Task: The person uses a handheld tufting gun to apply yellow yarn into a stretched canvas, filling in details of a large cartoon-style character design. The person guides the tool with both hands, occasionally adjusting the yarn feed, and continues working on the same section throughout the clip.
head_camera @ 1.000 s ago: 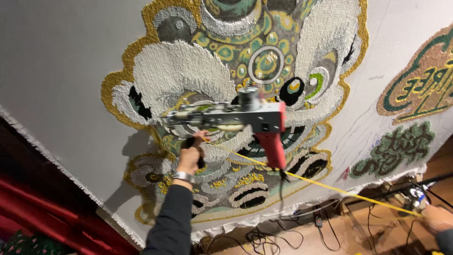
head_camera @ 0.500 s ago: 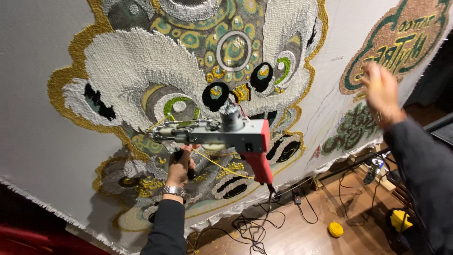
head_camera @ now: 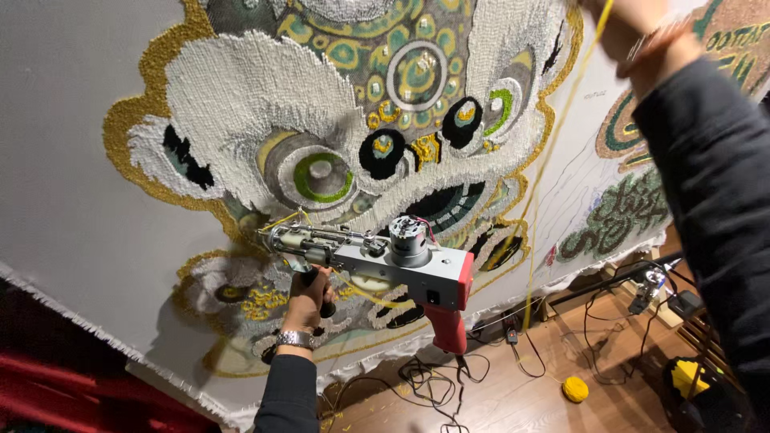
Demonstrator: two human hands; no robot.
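Observation:
My left hand grips the black front handle of a grey and red tufting gun. The gun's needle end rests against a stretched cloth that bears a tufted lion-face design in white, gold, green and black. My right hand is raised at the top right edge, its fingers closed on a yellow yarn strand. The strand runs down in front of the cloth toward the floor. The gun's red rear handle hangs free, with no hand on it.
A yellow yarn ball lies on the wooden floor below. Tangled black cables and a yellow and black object lie nearby. Red fabric shows under the cloth's frayed lower edge.
My right hand has risen from the lower right to the top right, drawing the yellow yarn up with it. My left hand has kept its grip on the gun against the cloth.

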